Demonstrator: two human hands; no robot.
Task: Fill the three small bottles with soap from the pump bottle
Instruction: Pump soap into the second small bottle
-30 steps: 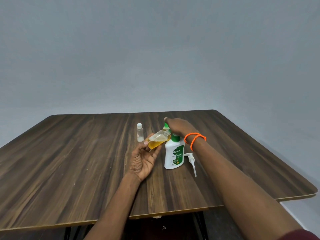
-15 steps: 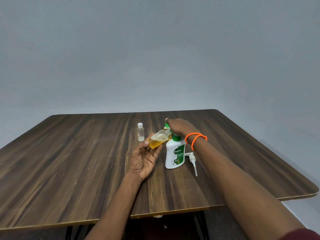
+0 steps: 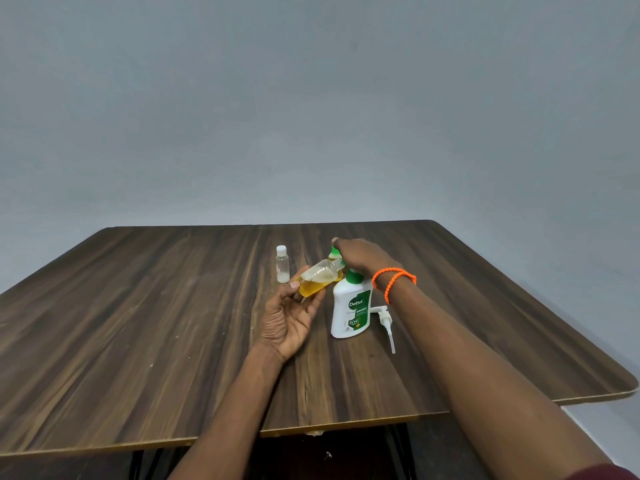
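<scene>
My left hand grips a small clear bottle, tilted, partly full of yellow soap, its threaded neck uncapped and pointing right. My right hand, with orange bands at the wrist, reaches over the neck and its fingertips pinch a green cap; something yellow shows just under the cap, mostly hidden. The white Dettol pump bottle stands upright with its green neck bare. Its white pump head lies on the table to its right. A small bottle with a white cap stands upright at the left.
Everything sits on a dark wooden table with a rounded right corner. A plain grey wall stands behind it. The table's near edge runs just under my forearms.
</scene>
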